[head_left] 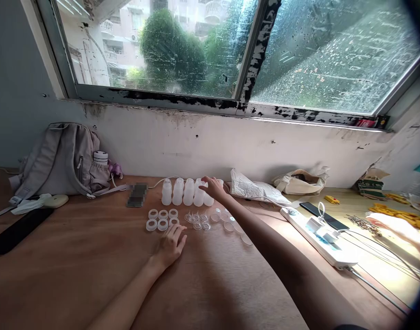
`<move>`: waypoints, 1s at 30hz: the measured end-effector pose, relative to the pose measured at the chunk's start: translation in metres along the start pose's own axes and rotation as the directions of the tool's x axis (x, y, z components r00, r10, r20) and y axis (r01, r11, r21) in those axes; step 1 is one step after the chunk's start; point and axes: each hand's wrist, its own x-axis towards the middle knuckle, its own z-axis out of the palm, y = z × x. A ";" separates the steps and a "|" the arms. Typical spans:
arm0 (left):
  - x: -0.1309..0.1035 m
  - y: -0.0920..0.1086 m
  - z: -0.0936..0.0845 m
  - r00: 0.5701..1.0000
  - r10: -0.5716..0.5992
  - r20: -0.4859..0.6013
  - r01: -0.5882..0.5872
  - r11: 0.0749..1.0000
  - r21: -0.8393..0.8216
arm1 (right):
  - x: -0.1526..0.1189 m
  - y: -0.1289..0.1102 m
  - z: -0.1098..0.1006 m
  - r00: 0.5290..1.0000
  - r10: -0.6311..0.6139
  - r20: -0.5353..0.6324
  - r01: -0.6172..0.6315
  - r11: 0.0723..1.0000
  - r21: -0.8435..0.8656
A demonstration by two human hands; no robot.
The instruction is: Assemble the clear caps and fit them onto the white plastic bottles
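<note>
On the brown table, several frosted bottles (177, 192) stand upright in a row. My right hand (215, 189) reaches to the right end of this row, thumb and forefinger apart beside a bottle's top; I cannot tell whether it touches. Part of the row is hidden behind it. My left hand (171, 243) lies open on the table, fingertips by the near row of white rings (162, 224). Right of the rings are several clear nipple-shaped pieces (196, 220). Several clear round caps (228, 225) lie farther right, partly covered by my right forearm.
A grey backpack (63, 160) and a black case (19, 231) are at the left. Behind the right arm lie a white padded pouch (256, 188) and a cream bag (301, 183). A power strip (316, 240) with cables and a phone (323, 215) occupy the right side.
</note>
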 end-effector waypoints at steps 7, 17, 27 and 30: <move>0.008 0.003 0.015 0.998 0.017 0.058 -0.030 0.970 0.241 | 0.001 0.001 0.004 0.999 -0.002 0.038 0.003 0.999 -0.032; 0.026 0.000 0.034 0.996 -0.011 0.092 -0.024 0.927 0.374 | -0.015 0.004 -0.007 0.992 -0.059 -0.114 0.068 0.995 0.073; 0.011 0.007 0.015 0.994 0.066 0.087 -0.092 0.936 0.339 | -0.100 0.005 0.005 0.961 -0.047 -0.272 0.114 0.965 0.237; 0.015 0.001 0.007 0.998 0.046 0.042 -0.058 0.933 0.354 | -0.127 0.004 0.015 0.971 -0.013 -0.241 0.080 0.958 0.274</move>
